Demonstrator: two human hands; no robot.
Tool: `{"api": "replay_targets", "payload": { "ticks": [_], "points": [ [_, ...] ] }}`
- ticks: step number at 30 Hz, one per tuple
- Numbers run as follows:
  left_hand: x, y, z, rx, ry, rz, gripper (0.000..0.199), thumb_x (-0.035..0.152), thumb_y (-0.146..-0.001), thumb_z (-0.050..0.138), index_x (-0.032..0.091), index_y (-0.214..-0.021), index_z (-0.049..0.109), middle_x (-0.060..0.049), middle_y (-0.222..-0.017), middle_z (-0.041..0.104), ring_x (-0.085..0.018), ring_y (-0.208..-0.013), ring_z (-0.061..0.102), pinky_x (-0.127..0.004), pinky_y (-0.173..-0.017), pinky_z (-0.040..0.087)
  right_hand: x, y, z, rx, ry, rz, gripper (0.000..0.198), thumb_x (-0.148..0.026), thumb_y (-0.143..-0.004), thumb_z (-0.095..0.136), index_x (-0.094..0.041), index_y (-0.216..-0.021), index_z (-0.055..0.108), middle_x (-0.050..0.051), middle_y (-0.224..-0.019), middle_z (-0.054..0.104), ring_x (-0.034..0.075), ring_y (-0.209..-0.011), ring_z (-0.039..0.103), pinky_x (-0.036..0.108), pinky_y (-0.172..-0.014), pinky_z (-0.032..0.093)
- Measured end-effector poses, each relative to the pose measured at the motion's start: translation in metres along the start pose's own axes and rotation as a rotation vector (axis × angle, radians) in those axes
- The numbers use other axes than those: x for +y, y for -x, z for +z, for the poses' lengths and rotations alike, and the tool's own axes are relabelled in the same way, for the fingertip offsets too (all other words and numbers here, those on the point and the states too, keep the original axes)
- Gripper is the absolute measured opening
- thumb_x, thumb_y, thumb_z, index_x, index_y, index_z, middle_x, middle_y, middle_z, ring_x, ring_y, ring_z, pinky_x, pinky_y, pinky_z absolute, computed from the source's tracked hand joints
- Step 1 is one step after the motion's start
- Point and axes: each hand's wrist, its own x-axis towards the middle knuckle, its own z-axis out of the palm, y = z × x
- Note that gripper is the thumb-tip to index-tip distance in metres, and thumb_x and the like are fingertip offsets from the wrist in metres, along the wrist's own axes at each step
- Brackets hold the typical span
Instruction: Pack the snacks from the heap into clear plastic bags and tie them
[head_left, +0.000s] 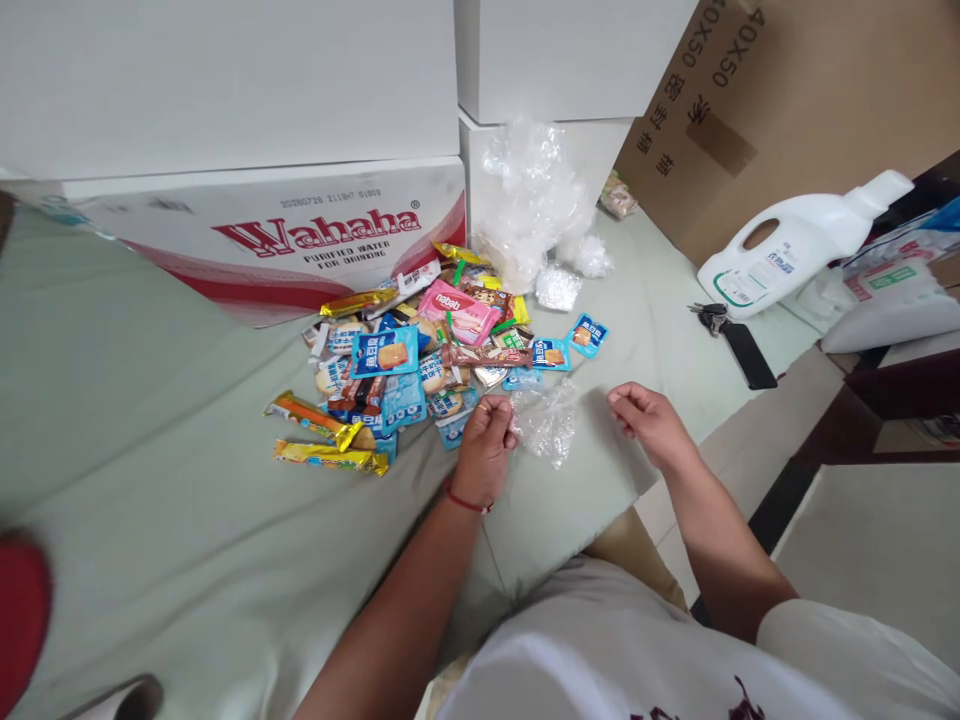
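Note:
My left hand [489,450], a red cord at its wrist, pinches the edge of a crumpled clear plastic bag [549,420] that lies on the pale green sheet. To the right of the bag, my right hand [649,420] hovers with thumb and fingers pressed together. Whether anything small is in its grip cannot be made out. Beyond the left hand spreads a pile of wrapped snacks. Among them are blue sachets [385,351], a pink nabati packet [459,310], a brown bar [487,355] and yellow-wrapped sticks [330,457]. One blue sachet [588,335] sits apart at the pile's right.
A Wahaha carton [300,235] stands behind the pile. Crumpled clear plastic [536,200] is heaped beside it. On the right are a white detergent bottle [787,250], keys [709,317], a black phone [750,356] and a large brown cardboard box [810,100].

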Motion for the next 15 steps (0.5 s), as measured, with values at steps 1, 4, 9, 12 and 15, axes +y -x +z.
{"api": "replay_targets", "payload": {
  "ticks": [1, 4, 9, 12, 15],
  "points": [
    [0.001, 0.0, 0.0, -0.001, 0.009, 0.001, 0.039, 0.054, -0.078, 0.078, 0.023, -0.084, 0.055, 0.003, -0.074, 0.048, -0.01, -0.061, 0.042, -0.022, -0.05, 0.037, -0.001, 0.002, 0.006, -0.005, 0.019, 0.006, 0.034, -0.053, -0.076, 0.08, -0.021, -0.082, 0.068, -0.003, -0.066, 0.056, 0.01, -0.054, 0.042, 0.024, -0.048, 0.034],
    [0.004, 0.001, -0.001, -0.024, 0.116, -0.042, 0.034, 0.048, -0.081, 0.077, 0.023, -0.083, 0.054, 0.001, -0.078, 0.052, -0.012, -0.068, 0.051, -0.025, -0.06, 0.047, 0.0, 0.008, 0.022, 0.033, -0.014, 0.069, 0.042, -0.053, -0.074, 0.082, -0.023, -0.1, 0.068, -0.002, -0.079, 0.063, 0.01, -0.053, 0.045, 0.024, -0.044, 0.033],
    [0.003, 0.001, -0.003, -0.097, 0.385, -0.196, 0.033, 0.033, -0.075, 0.085, 0.022, -0.084, 0.055, 0.001, -0.087, 0.058, -0.015, -0.085, 0.06, -0.033, -0.078, 0.059, -0.002, 0.013, 0.039, -0.09, -0.222, 0.226, 0.06, -0.056, -0.064, 0.089, -0.021, -0.107, 0.067, -0.004, -0.074, 0.058, 0.007, -0.051, 0.04, 0.021, -0.041, 0.022],
    [-0.001, 0.002, -0.001, -0.058, 0.34, -0.142, 0.035, 0.038, -0.076, 0.086, 0.021, -0.084, 0.056, 0.001, -0.088, 0.057, -0.014, -0.084, 0.06, -0.029, -0.075, 0.059, -0.004, 0.014, 0.042, -0.089, -0.241, 0.182, 0.054, -0.056, -0.058, 0.092, -0.018, -0.086, 0.067, -0.006, -0.063, 0.049, 0.006, -0.049, 0.032, 0.022, -0.043, 0.019],
    [-0.004, 0.005, 0.0, 0.044, 0.135, 0.028, 0.038, 0.052, -0.083, 0.08, 0.026, -0.103, 0.06, -0.001, -0.107, 0.06, -0.015, -0.09, 0.062, -0.027, -0.071, 0.058, -0.004, 0.015, 0.041, -0.034, -0.168, 0.063, 0.05, -0.06, -0.063, 0.089, -0.02, -0.082, 0.067, -0.007, -0.059, 0.046, 0.007, -0.05, 0.032, 0.023, -0.045, 0.023]
  ]
}}
